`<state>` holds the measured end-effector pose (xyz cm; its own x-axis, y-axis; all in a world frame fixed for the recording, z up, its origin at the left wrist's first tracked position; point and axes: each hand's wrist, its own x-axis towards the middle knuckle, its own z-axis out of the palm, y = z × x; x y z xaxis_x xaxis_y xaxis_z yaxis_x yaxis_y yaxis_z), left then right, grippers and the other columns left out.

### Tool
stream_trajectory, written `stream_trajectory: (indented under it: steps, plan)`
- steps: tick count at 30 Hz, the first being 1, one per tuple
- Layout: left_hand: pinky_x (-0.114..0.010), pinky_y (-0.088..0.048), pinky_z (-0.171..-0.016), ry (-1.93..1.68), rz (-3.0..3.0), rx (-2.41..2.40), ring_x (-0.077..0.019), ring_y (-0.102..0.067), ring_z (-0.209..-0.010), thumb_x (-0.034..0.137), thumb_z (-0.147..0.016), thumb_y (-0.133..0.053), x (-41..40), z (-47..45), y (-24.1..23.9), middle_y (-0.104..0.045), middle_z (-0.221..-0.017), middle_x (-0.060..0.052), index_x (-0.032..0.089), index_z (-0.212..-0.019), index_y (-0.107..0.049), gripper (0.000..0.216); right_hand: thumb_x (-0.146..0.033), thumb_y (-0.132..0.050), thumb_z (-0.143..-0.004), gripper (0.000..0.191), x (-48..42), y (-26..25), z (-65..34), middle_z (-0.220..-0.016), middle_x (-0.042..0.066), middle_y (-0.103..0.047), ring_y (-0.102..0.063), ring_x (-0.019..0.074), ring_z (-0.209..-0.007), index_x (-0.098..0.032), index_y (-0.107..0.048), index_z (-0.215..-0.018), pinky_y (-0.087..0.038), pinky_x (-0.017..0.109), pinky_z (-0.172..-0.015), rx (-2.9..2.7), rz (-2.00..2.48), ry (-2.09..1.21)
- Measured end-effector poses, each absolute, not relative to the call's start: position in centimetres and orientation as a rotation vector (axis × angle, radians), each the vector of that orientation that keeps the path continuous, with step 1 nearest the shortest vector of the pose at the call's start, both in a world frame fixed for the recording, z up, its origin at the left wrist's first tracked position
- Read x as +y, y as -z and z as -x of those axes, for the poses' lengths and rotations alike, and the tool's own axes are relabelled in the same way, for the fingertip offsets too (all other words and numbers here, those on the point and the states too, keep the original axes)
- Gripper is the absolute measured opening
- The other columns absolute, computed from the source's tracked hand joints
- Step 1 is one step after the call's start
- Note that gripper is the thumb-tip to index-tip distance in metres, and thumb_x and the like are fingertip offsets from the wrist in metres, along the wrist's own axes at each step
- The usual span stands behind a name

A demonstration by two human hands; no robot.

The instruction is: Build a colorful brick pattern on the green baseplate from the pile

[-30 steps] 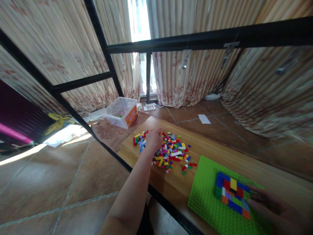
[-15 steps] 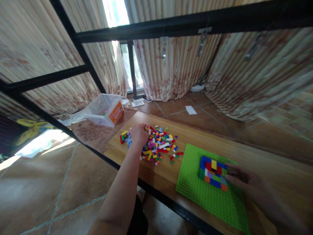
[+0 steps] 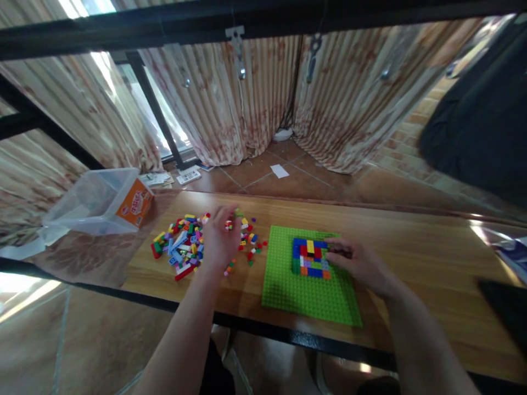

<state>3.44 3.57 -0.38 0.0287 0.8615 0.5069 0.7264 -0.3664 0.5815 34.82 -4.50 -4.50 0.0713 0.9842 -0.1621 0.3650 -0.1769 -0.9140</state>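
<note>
A green studded baseplate (image 3: 308, 293) lies on the wooden table (image 3: 411, 247) with a small patch of coloured bricks (image 3: 309, 258) built on it. My right hand (image 3: 360, 263) rests on the plate's right side, fingertips touching that patch. To the left lies a loose pile of small coloured bricks (image 3: 185, 247). My left hand (image 3: 220, 241) is over the right part of the pile, fingers curled down into the bricks; whether it holds one is hidden.
A clear plastic tub with an orange label (image 3: 102, 200) stands left of the pile. A black metal frame bar (image 3: 247, 19) crosses overhead. Curtains hang behind, papers lie on the tiled floor. A dark object (image 3: 508, 307) sits at the table's right end.
The view has swung right and downward, so the table now sits centred. My left hand shifted from the pile's left part to its right part. My right hand stays at the brick patch.
</note>
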Motion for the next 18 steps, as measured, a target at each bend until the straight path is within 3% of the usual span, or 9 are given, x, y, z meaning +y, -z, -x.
stream_trajectory:
  steps: [7, 18]
  plan:
    - [-0.029, -0.054, -0.091, -1.123, -2.261, 1.165, -0.0157, -0.066, -0.1, 0.009, -0.088, -0.054, -0.9, -10.7, 2.8, -0.071, -0.107, -0.004, 0.02, -0.114, -0.065, 0.03, -0.04, -0.066, -0.076, 0.044, -4.5, 4.4, -34.9, -0.094, 0.008, -0.075, -0.067, 0.02, -0.079, -0.016, -0.067, -0.113, -0.051, 0.031, -0.067, -1.412, 1.688, -1.076]
    - [-0.036, -0.055, -0.091, -1.035, -2.454, 1.134, -0.0206, -0.065, -0.099, 0.004, -0.086, -0.053, -1.4, -13.3, 5.5, -0.071, -0.108, -0.006, 0.017, -0.117, -0.065, 0.036, -0.037, -0.063, -0.079, 0.039, -4.5, 4.1, -34.7, -0.08, 0.004, -0.073, -0.064, 0.0176, -0.069, -0.016, -0.068, -0.111, -0.05, 0.029, -0.062, -1.477, 1.678, -1.025]
